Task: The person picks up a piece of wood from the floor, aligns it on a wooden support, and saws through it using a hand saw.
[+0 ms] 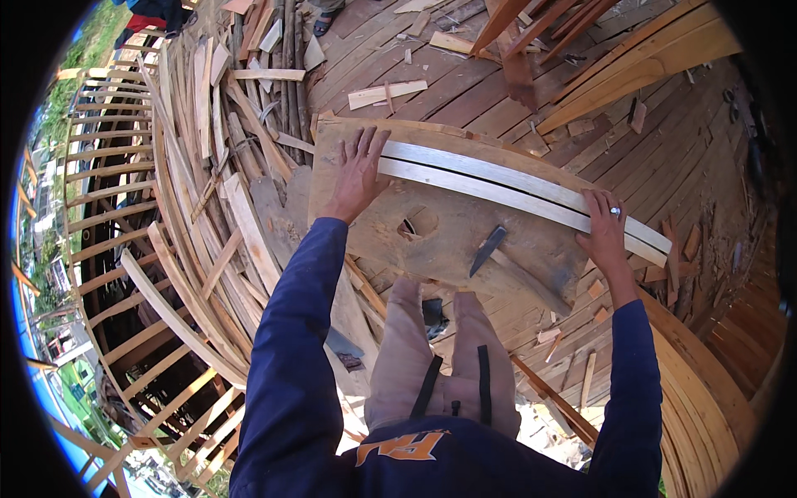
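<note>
Two long, pale wooden strips (490, 183) lie side by side on a broad plank bench (365, 236), with a narrow dark gap between them. At their left end rests my left hand (359, 174), its fingers stretched out and apart and its edge against the strip ends. Toward the other end, my right hand (604, 228) grips across both strips, fingers over the far edge and thumb on the near side; a ring shows on one finger. A hammer (527, 278) with a dark metal head and wooden handle lies on the bench nearer my body.
Long timber strips and offcuts (207, 166) are heaped to the left, beside an open wooden framework (108, 199). Scraps (386, 94) litter the plank floor (448, 91) beyond the bench. Large timbers (639, 62) stand at the far right; a curved layered timber (689, 398) runs near right.
</note>
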A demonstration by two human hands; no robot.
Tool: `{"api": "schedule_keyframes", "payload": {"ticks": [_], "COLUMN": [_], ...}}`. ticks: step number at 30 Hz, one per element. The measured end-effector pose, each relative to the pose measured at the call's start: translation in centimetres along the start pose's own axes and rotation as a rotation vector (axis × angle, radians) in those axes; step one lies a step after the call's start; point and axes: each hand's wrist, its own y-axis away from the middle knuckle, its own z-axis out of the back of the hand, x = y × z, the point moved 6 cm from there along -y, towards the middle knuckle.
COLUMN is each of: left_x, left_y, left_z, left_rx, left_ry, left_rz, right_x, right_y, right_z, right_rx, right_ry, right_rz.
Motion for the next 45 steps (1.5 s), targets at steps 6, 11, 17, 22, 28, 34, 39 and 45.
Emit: {"api": "schedule_keyframes", "payload": {"ticks": [6, 11, 17, 22, 28, 34, 39, 45], "left_x": [-4.7, -2.8, 3.4, 11.5, 28.8, 38.2, 37.0, 35.9], "left_y": [11.4, 28.7, 55.8, 68.7, 73.8, 72.5, 69.6, 75.2], "left_z": [1.5, -5.9, -25.3, -31.1, -34.5, -36.5, -36.5, -36.4], "left_rx": [-0.289, -0.308, 0.038, 0.393, -0.194, -0.364, -0.368, -0.379], "left_ry": [0.323, 0.536, 0.678, 0.322, 0.169, 0.321, 0.420, 0.561], "left_rz": [0.246, 0.888, 1.637, 1.819, 1.683, 1.286, 1.281, 1.461], "right_x": [3.4, 11.2, 25.4, 34.0, 43.5, 47.0, 47.6, 47.4], "right_y": [-1.3, -1.7, 0.5, 4.4, 12.5, 17.9, 18.4, 18.0], "right_z": [-0.6, 0.6, 0.7, -4.2, -16.2, -24.1, -25.4, -25.3], "right_rx": [0.009, -0.118, -0.060, 0.156, 0.727, 1.056, 1.151, 1.094], "right_ry": [-0.001, -0.138, -0.257, -0.251, -0.512, -0.533, -0.482, -0.479], "right_rz": [0.007, 0.171, 0.257, 0.495, 0.408, 0.268, 0.173, 0.164]}}
